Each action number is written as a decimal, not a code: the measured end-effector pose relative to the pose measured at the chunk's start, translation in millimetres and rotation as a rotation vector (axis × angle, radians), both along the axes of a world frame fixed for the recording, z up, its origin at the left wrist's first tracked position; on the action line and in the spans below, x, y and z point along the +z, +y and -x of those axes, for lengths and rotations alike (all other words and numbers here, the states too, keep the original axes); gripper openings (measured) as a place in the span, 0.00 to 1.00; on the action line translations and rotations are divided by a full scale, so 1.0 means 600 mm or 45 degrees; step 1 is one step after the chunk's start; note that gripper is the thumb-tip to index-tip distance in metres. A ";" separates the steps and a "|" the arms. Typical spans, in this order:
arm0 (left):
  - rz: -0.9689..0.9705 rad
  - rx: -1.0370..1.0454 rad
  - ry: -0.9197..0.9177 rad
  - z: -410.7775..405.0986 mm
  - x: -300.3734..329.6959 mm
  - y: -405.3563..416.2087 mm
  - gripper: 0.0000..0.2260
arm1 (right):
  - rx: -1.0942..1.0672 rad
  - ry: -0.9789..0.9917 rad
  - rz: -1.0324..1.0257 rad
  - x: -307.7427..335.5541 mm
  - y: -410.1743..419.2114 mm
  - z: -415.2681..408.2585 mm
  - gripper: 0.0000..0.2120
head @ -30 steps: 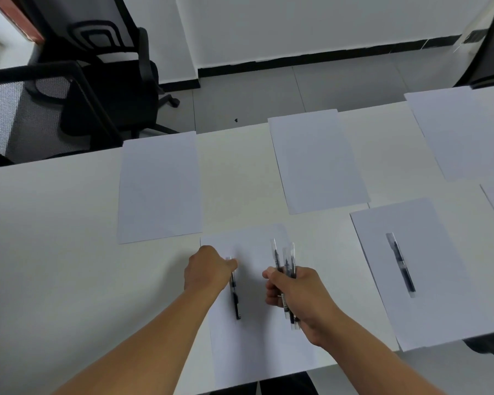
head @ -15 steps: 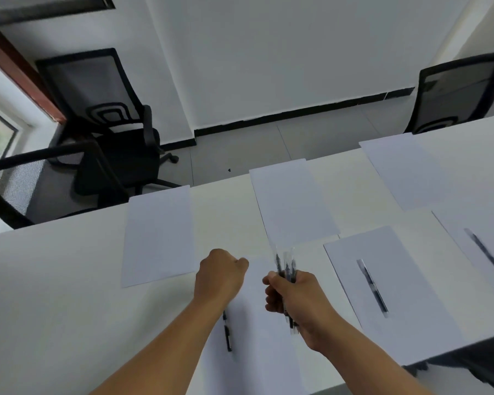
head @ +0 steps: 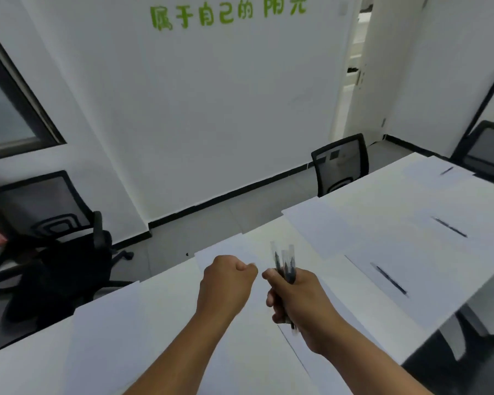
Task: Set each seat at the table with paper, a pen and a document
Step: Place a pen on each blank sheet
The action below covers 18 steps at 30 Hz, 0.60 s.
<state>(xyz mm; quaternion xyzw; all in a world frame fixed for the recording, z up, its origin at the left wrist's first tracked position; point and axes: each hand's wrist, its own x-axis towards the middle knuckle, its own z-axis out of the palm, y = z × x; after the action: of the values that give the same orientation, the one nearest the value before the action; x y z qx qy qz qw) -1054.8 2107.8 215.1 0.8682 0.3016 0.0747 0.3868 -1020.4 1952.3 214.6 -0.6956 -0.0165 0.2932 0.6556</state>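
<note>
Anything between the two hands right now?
Nothing: in the head view only a narrow gap separates the left hand from the right hand, with white paper showing behind it.

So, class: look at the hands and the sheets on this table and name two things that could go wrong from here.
1. The right hand grips a loose bundle of pens in a fist; pulling one out could let others slip and roll across the table.
2. The sheets lie close together, some seemingly overlapping, such as the sheet carrying a pen, so a passing arm might drag one askew.
</note>
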 end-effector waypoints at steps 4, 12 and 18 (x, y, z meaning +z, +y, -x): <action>-0.002 -0.133 -0.142 -0.032 0.068 -0.044 0.22 | -0.137 -0.136 0.026 0.063 -0.041 -0.014 0.17; 0.089 -0.477 -0.315 -0.065 0.153 -0.170 0.19 | -0.470 -0.254 -0.005 0.173 -0.164 0.004 0.17; 0.134 -0.754 -0.442 -0.082 0.234 -0.332 0.18 | -0.705 -0.365 -0.040 0.246 -0.328 0.051 0.09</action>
<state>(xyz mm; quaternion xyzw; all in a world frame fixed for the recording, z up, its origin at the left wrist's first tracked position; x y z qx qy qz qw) -1005.3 1908.6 355.4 0.8714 -0.0301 0.0902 0.4813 -1050.9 1755.7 362.0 -0.6977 0.0767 0.0021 0.7123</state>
